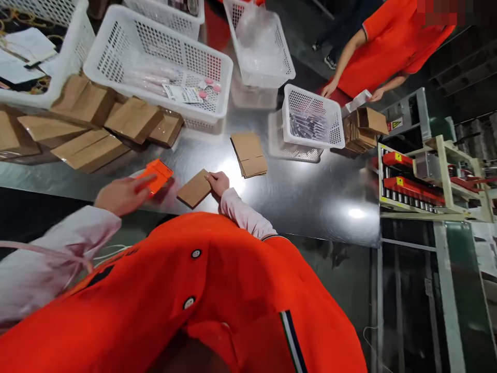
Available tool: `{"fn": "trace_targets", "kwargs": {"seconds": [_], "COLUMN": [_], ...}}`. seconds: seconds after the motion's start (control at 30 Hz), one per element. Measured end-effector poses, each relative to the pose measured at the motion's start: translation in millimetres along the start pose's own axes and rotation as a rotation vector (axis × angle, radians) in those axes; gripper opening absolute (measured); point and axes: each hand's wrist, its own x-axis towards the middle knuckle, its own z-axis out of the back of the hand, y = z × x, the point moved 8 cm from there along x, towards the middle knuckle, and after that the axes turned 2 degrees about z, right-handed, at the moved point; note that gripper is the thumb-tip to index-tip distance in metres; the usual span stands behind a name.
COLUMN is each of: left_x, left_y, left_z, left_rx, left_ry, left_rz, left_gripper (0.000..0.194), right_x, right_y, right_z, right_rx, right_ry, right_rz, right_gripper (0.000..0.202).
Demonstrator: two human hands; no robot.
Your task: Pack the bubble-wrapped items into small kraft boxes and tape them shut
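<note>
My left hand [123, 196] is at the near left, its fingers at an orange plastic piece [158, 175], perhaps a tape dispenser; blur hides how firmly they touch it. To its right, my right hand [218, 183] pinches the upper right corner of a flat brown cardboard box [194, 189], which lies on the metal table near its front edge. A small stack of flat brown cardboard [249, 154] rests further right, apart from both hands.
Brown cartons [91, 150] line the left of the metal table [310, 197]. White baskets [157, 33] stand behind, one holding pens or similar slim items [308, 124]. Across the table, a person in orange [382, 52] handles a white item near stacked boxes [359, 132]. A roller machine [413, 191] adjoins the right end.
</note>
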Motion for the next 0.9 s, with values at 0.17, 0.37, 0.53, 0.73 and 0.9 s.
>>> {"fn": "trace_targets", "kwargs": {"seconds": [0.17, 0.37, 0.53, 0.73, 0.9], "left_x": [-45.1, -39.1, -29.9, -63.1, -88.4], "left_y": [-32.2, -107.5, -125.8, -88.2, -63.8], "left_z": [22.7, 42.9, 28.0, -15.1, -54.1], "left_rx": [-0.005, 0.088, 0.128, 0.071, -0.061], "left_ry": [0.217, 0.333, 0.414, 0.367, 0.23], "left_rz": [0.101, 0.067, 0.037, 0.016, -0.051], "left_gripper": [0.103, 0.087, 0.08, 0.087, 0.09], "right_x": [4.0, -2.5, -8.4, -28.6, -46.4], "right_y": [0.2, 10.5, 19.1, 36.1, 45.7], "right_z": [-8.8, -7.0, -2.8, -6.8, -20.8], "right_rx": [0.002, -0.013, -0.093, -0.276, -0.322], "right_ry": [0.007, 0.037, 0.119, 0.128, 0.153], "right_rz": [0.102, 0.137, 0.086, 0.16, 0.168], "right_gripper": [0.027, 0.032, 0.044, 0.043, 0.065]}}
